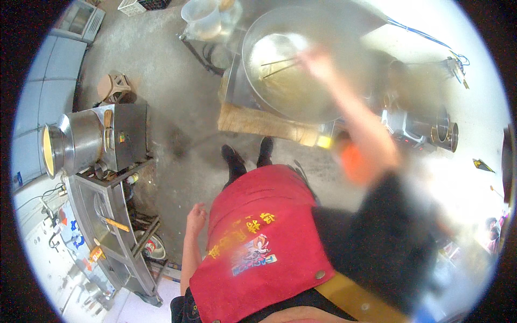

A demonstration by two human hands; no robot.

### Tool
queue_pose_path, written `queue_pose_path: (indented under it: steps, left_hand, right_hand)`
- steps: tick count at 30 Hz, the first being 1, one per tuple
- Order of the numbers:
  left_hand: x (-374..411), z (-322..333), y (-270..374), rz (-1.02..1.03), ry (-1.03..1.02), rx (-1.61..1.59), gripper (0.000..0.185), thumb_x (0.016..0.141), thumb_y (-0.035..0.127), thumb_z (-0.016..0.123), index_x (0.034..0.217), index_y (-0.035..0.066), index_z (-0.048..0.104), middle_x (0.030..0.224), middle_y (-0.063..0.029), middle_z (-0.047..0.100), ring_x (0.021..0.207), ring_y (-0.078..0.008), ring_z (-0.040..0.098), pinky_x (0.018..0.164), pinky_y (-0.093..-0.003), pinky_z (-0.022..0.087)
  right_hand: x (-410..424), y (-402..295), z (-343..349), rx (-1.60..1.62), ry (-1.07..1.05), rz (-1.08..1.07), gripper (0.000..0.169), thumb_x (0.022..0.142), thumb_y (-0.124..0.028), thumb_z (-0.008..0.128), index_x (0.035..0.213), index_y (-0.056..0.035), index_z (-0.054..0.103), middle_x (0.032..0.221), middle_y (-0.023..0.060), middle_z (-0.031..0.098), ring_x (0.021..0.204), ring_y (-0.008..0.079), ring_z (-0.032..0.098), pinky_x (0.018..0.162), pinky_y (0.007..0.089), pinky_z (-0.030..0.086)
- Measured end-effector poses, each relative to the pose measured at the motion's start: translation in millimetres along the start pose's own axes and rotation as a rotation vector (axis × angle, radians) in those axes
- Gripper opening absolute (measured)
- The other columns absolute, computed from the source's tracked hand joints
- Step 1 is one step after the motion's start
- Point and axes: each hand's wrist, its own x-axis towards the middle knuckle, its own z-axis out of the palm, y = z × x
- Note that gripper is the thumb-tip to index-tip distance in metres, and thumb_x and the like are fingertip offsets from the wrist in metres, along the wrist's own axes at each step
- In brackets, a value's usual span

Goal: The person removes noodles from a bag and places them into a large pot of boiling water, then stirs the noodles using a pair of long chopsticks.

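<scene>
My right hand reaches over a wide metal wok, blurred by steam on the lens. It grips a pair of long dark chopsticks, their tips pointing left over the pan. Pale liquid with white foam fills the wok; whatever lies deeper is lost in haze. Low at my left side hangs my left hand, loosely curled and holding nothing I can see. It is nearest to the red apron that I wear.
A folded tan cloth lies along the stove's front edge. On the left stand a steel pot and a steel sink counter. A plastic bucket is beyond the wok; a stool sits on the concrete floor.
</scene>
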Motion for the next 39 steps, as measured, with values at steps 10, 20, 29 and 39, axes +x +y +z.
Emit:
queue_pose_path:
  steps: [10,20,29,39]
  left_hand:
    - [2.1,4.8,-31.4,-0.066,-0.012,-0.024,0.038,0.084,0.013,0.051,0.121,0.009,0.057,0.081,-0.0118,0.067,0.073,-0.0203,0.065,0.07,-0.0341,0.05]
    - [-17.8,-6.1,43.2,-0.068,-0.015,-0.016,0.039,0.084,0.011,0.052,0.123,0.006,0.056,0.082,-0.0113,0.068,0.074,-0.0182,0.064,0.069,-0.0317,0.05]
    - [16.8,-29.2,-7.6,-0.023,-0.044,-0.003,0.037,0.083,0.012,0.054,0.12,0.006,0.058,0.077,-0.0098,0.063,0.067,-0.0157,0.059,0.062,-0.0305,0.047]
    - [18.8,-29.7,-43.9,0.122,-0.025,0.296,0.033,0.087,0.022,0.056,0.114,0.004,0.059,0.105,-0.0212,0.061,0.095,-0.0348,0.059,0.082,-0.042,0.046]
  right_hand:
    - [-7.4,68.1,-18.2,-0.458,0.045,0.184,0.027,0.088,-0.029,0.055,0.089,-0.004,0.064,0.088,0.0189,0.066,0.086,0.0366,0.064,0.074,0.0441,0.051]
    - [-33.2,-7.5,-47.9,-0.477,0.052,0.08,0.03,0.086,-0.032,0.056,0.095,-0.0043,0.066,0.085,0.0217,0.066,0.083,0.0371,0.066,0.075,0.0448,0.052]
    - [-0.6,16.1,70.5,-0.164,-0.008,-0.017,0.024,0.09,-0.025,0.056,0.103,-0.0074,0.066,0.099,0.0133,0.068,0.091,0.0271,0.065,0.082,0.0386,0.05]
    - [4.5,19.3,-44.7,-0.549,0.232,0.104,0.031,0.083,-0.029,0.054,0.091,-0.0031,0.069,0.087,0.0247,0.066,0.084,0.0381,0.066,0.08,0.0457,0.053]
